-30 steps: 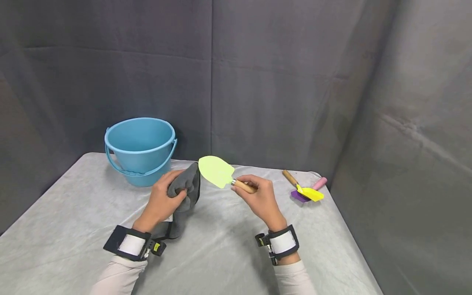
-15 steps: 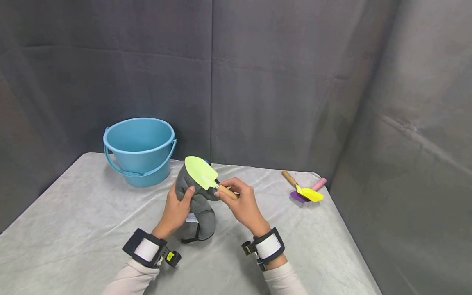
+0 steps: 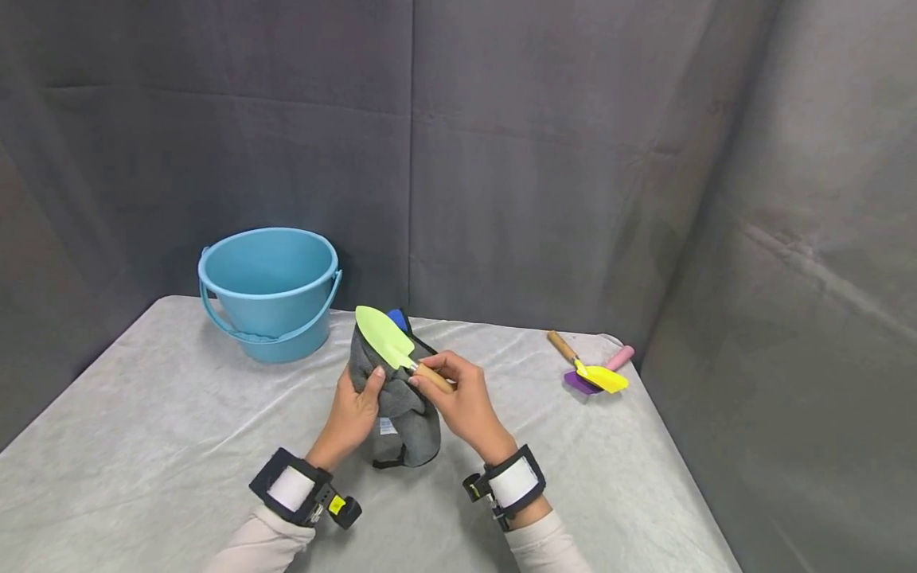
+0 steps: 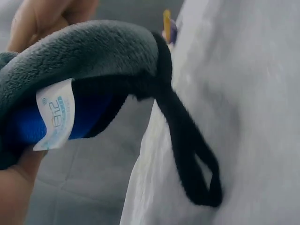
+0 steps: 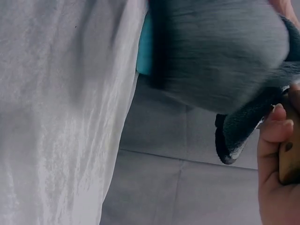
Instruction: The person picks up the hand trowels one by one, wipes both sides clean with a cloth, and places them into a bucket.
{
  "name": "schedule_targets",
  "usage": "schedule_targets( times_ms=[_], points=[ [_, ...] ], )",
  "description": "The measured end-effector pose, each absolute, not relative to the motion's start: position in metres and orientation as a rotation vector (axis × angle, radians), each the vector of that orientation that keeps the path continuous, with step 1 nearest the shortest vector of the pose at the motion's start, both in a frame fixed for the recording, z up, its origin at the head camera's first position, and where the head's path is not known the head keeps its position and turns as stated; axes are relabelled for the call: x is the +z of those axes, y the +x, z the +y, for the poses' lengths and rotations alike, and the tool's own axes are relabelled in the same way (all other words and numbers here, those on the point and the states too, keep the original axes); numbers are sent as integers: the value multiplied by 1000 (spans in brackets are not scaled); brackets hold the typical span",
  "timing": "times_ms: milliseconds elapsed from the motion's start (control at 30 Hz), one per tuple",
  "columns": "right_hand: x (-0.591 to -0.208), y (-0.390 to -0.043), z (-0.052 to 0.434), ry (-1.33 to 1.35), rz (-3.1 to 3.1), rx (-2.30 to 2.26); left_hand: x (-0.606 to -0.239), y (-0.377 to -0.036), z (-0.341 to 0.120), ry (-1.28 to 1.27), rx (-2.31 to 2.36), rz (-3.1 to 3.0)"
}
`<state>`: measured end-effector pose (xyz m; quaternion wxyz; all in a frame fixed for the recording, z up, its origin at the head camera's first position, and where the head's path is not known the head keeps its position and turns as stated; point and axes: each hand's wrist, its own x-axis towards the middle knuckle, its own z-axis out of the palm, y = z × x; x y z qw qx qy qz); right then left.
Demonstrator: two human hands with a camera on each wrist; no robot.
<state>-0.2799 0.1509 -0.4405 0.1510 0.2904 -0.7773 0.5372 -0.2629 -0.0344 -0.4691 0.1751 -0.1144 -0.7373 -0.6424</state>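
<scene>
One green trowel pinched in right hand hides part of gray cloth gripped by left hand. Head view alone shows full blade. Yellow trowel overlaps purple trowel.

Trowels come to three: one green trowel in the middle, one yellow trowel and one purple trowel at far right. They bring two wooden handles and one pink handle. Far left is one bucket. In the middle is one fabric piece, showing one tag and one loop. Hands number two, left hand and right hand, below them two wristbands.
</scene>
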Motion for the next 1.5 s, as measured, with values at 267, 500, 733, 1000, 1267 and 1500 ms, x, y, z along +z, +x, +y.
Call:
schedule_targets(
  times_ms=[267, 500, 733, 1000, 1267, 1500],
  points=[
    [-439, -286, 157, 886, -2302, 1529, -469, -263, -29, -192, -1883, -2006],
    [-435, -289, 164, 902, -2388, 1510, -466, -264, -34, -112, -1875, -1965],
    [-436, -287, 164, 915, -2429, 1554, -465, -263, -37, -25, -1930, -1868],
    [-424, -279, 171, 935, -2500, 1566, -465, -265, -38, -18, -1916, -1775],
    [-430, -284, 178, 983, -2506, 1506, -463, -268, -43, 51, -1905, -1696],
    [-428, -286, 185, 1004, -2567, 1476, -462, -272, -44, 139, -1917, -1593]
  ],
)
